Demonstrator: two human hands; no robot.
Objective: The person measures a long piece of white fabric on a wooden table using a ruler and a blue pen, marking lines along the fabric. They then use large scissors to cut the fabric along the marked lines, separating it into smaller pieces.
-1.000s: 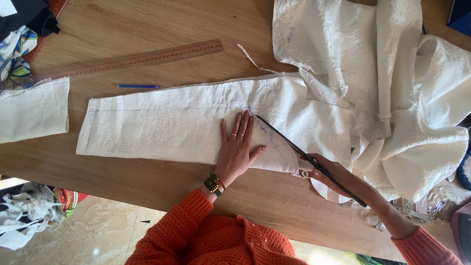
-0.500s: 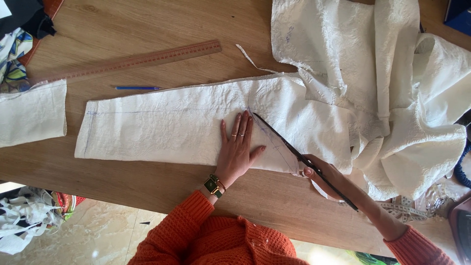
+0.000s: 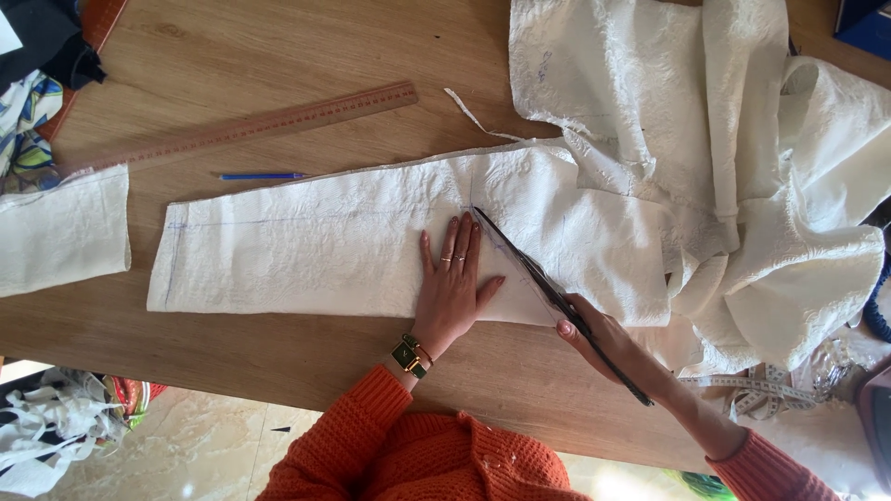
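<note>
The left hand [image 3: 452, 289] lies flat, fingers spread, pressing the long strip of cream fabric [image 3: 316, 255] onto the wooden tabletop [image 3: 232, 56] near its front edge; the right hand [image 3: 599, 339] is closed around the handles of dark scissors [image 3: 548, 288], whose blades run diagonally into the cloth right beside the left fingertips. To cut well, it seems wise to keep the pressing palm close to the blades but clear of them, follow the faint drawn line, and take long, steady snips so the textured cloth neither lifts nor bunches toward the heaped fabric [image 3: 742, 186] at the right end
</note>
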